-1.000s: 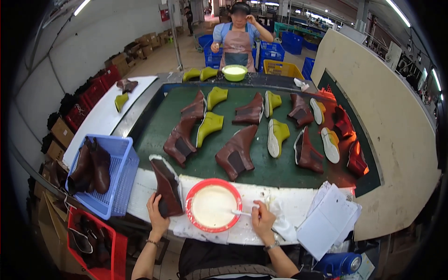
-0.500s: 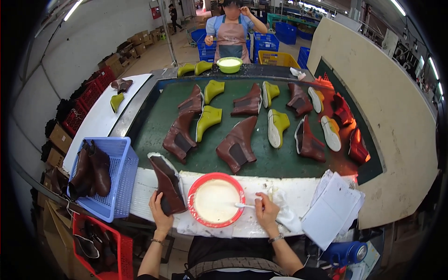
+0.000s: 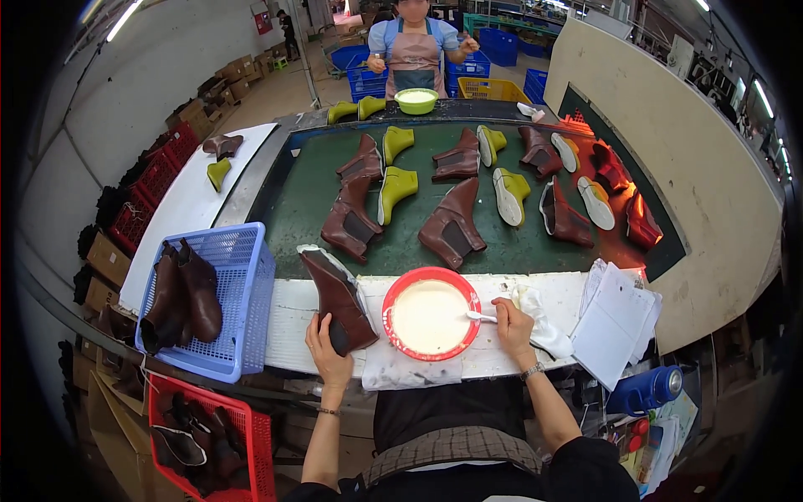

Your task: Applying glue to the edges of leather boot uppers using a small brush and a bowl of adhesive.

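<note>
My left hand (image 3: pixel 329 347) is closed around the lower end of a brown leather ankle boot (image 3: pixel 330 293), which is tilted with its pale-edged sole side facing the bowl. Just right of the boot sits a red bowl (image 3: pixel 395 341) holding a cream-white liquid (image 3: pixel 428 316). A white-handled brush (image 3: pixel 483 317) is pinched in my right hand (image 3: pixel 514 329), its tip over the bowl's right rim. A crumpled white cloth (image 3: pixel 544 322) lies beyond that hand.
Brown boots (image 3: pixel 452 222) and yellow-green wedge soles (image 3: pixel 397 192) stand along a green belt (image 3: pixel 293 188). A blue basket (image 3: pixel 259 309) and a red crate (image 3: pixel 261 443) hold boots. Papers (image 3: pixel 615 335) lie right, above a blue bottle (image 3: pixel 644 390). A co-worker (image 3: pixel 414 54) stands opposite.
My view has shifted, so the whole scene sits higher and further right. The co-worker's raised hand has come down from the head. My hands keep their grips on boot and brush.
</note>
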`<state>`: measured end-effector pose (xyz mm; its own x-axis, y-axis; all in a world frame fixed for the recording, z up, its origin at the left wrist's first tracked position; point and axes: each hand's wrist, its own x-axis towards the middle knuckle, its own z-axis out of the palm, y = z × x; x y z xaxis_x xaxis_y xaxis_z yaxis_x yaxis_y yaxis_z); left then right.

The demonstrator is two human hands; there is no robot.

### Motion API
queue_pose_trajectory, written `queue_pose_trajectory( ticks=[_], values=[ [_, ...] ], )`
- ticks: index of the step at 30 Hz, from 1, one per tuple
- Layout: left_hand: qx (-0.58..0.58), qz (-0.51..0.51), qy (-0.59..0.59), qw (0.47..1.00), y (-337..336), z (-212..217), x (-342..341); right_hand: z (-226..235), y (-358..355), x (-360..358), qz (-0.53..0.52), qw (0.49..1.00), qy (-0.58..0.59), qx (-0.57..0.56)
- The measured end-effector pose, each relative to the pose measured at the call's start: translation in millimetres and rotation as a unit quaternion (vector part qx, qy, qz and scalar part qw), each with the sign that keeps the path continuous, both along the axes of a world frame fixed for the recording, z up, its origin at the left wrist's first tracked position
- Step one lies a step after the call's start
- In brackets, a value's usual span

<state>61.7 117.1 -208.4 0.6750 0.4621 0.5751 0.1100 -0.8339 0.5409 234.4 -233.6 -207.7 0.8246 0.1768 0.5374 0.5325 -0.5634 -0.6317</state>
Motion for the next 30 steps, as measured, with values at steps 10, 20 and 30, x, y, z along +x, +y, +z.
queue_pose_trajectory(
  ticks=[10,20,30],
  values=[
    [0.001,0.002,0.000,1.000,1.5,0.2,-7.7,-5.4,0.7,-5.5,-0.001,1.000,-0.001,-0.009],
    [-0.005,0.018,0.008,1.000,-5.1,0.9,3.6,-2.9,-0.3,9.3,0.011,1.000,0.014,-0.007],
    [-0.034,0.019,-0.047,0.998,-8.6,12.8,-24.1,-50.1,-23.2,21.3,0.028,0.988,0.069,0.139]
  ],
)
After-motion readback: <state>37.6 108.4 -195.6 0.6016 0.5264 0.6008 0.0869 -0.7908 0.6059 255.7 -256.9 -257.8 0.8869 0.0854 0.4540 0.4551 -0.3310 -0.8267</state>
